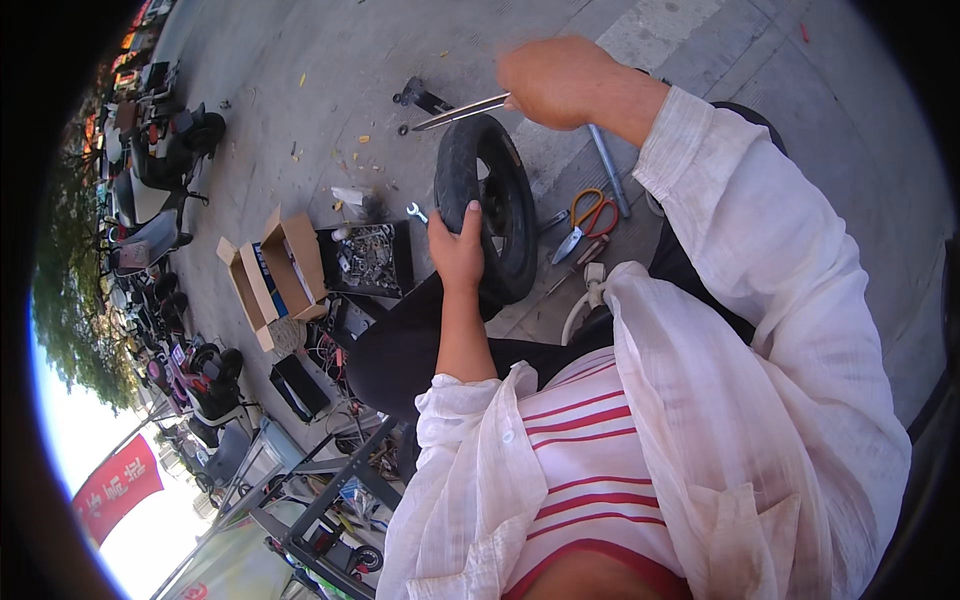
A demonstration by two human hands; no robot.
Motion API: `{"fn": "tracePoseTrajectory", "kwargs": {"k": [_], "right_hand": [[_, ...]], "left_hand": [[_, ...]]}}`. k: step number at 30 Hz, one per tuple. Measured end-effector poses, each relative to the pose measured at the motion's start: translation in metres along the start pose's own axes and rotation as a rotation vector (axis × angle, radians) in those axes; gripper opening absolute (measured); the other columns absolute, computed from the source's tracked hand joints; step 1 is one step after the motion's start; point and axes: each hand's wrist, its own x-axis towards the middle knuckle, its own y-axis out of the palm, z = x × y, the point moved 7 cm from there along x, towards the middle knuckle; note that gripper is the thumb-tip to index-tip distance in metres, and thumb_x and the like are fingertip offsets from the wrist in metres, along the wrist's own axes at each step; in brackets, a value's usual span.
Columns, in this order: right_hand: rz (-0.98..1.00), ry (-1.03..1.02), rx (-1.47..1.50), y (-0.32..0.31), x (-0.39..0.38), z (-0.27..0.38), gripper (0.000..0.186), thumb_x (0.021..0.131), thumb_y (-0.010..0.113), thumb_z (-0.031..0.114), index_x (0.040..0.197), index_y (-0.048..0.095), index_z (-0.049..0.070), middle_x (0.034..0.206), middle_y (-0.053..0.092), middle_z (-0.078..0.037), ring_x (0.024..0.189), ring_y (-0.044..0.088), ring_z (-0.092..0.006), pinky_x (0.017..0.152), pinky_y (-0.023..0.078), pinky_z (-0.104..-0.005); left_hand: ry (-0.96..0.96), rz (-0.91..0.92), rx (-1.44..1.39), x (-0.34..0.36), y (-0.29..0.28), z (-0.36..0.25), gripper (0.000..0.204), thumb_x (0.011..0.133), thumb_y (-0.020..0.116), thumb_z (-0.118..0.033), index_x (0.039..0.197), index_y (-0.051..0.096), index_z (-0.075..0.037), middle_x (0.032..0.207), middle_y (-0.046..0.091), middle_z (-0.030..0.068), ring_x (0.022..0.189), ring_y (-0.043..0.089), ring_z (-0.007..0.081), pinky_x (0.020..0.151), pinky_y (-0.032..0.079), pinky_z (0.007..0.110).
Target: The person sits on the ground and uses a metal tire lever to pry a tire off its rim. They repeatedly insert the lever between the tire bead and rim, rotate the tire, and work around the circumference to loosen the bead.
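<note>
A black scooter tyre (457,165) on a dark wheel rim stands upright between my legs. My left hand (458,248) is closed round its near side, with the thumb up along the sidewall. Above the tyre's right edge, my right hand (560,85) is closed round a slim metal tool (455,114). The tool's pointed end reaches left over the top of the tyre; its exact kind is unclear. My right fingers are slightly blurred. Scissors (568,243) with orange and red handles lie on the ground right of the tyre, beside a screwdriver (588,254).
A metal tube (608,170) lies beyond the scissors. Left of the tyre are a small wrench (416,211), a black tray of metal parts (395,285) and an open cardboard box (240,285). A dark metal frame (330,540) stands at lower left; parked scooters (170,150) line the far left.
</note>
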Motion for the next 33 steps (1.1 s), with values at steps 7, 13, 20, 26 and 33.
{"fn": "tracePoseTrajectory", "kwargs": {"k": [7, 13, 20, 26, 33], "right_hand": [[0.022, 0.008, -0.078, 0.003, 0.003, -0.003, 0.019, 0.091, 0.064, 0.023, 0.098, 0.07, 0.006, 0.094, 0.07, -0.015, 0.091, 0.068, -0.0317, 0.075, 0.055, -0.0418], [-0.044, 0.05, -0.058, 0.002, 0.004, -0.011, 0.017, 0.092, 0.064, 0.022, 0.097, 0.071, 0.008, 0.095, 0.069, -0.016, 0.091, 0.068, -0.0318, 0.076, 0.055, -0.0411], [0.081, 0.068, -0.084, -0.001, -0.001, -0.009, 0.023, 0.08, 0.065, 0.0, 0.101, 0.073, 0.005, 0.103, 0.07, -0.017, 0.092, 0.07, -0.0305, 0.075, 0.057, -0.0427], [0.091, 0.063, -0.087, -0.003, -0.002, -0.01, 0.023, 0.079, 0.066, 0.0, 0.1, 0.074, 0.006, 0.101, 0.071, -0.017, 0.091, 0.071, -0.0305, 0.074, 0.057, -0.0424], [0.106, 0.074, -0.128, -0.001, -0.006, -0.011, 0.018, 0.088, 0.068, 0.022, 0.095, 0.073, 0.006, 0.093, 0.071, -0.015, 0.087, 0.07, -0.0308, 0.075, 0.057, -0.041]], "left_hand": [[0.001, 0.004, -0.02, 0.0, 0.001, 0.001, 0.068, 0.082, 0.071, -0.045, 0.116, 0.054, 0.012, 0.11, 0.06, 0.0304, 0.101, 0.059, 0.0399, 0.091, 0.044, 0.041], [-0.002, -0.003, 0.017, 0.0, -0.001, -0.001, 0.073, 0.082, 0.07, -0.046, 0.121, 0.052, 0.014, 0.114, 0.059, 0.0319, 0.106, 0.058, 0.0408, 0.094, 0.043, 0.041], [-0.016, 0.001, 0.024, 0.001, -0.001, 0.003, 0.076, 0.082, 0.069, -0.047, 0.123, 0.05, 0.014, 0.117, 0.058, 0.0331, 0.109, 0.057, 0.0419, 0.096, 0.042, 0.041], [-0.016, 0.001, 0.015, 0.001, -0.002, 0.004, 0.074, 0.083, 0.069, -0.047, 0.121, 0.052, 0.014, 0.115, 0.058, 0.0327, 0.108, 0.058, 0.0418, 0.095, 0.043, 0.042], [-0.027, 0.02, -0.024, 0.002, -0.002, 0.003, 0.071, 0.083, 0.069, -0.046, 0.118, 0.053, 0.013, 0.114, 0.059, 0.032, 0.105, 0.059, 0.041, 0.093, 0.044, 0.041]]}}
